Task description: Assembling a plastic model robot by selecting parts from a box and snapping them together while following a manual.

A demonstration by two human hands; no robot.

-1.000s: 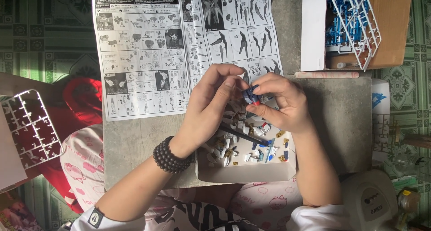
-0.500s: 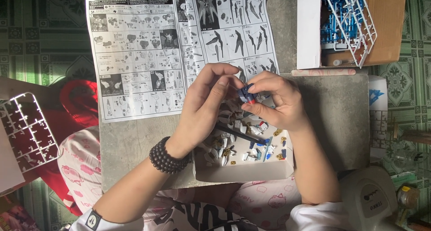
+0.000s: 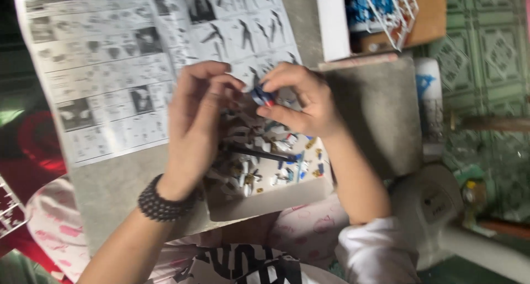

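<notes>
View: camera has shifted, now blurred; instruction sheet (image 3: pixel 127 68) sits further left in frame.
Left hand (image 3: pixel 193 124): fingers have drawn slightly back from the small blue-and-red model part (image 3: pixel 263 96).
Right hand (image 3: pixel 301 99): pinches the part alone.

A grey stone-like tabletop (image 3: pixel 381 104) fills the middle. At three o'clock lies a floor of green patterned tiles (image 3: pixel 499 52). At twelve to one o'clock an open brown cardboard box (image 3: pixel 430 19) rests on the table. A red cloth (image 3: pixel 33 146) lies at nine o'clock. Light is dim and soft.
</notes>
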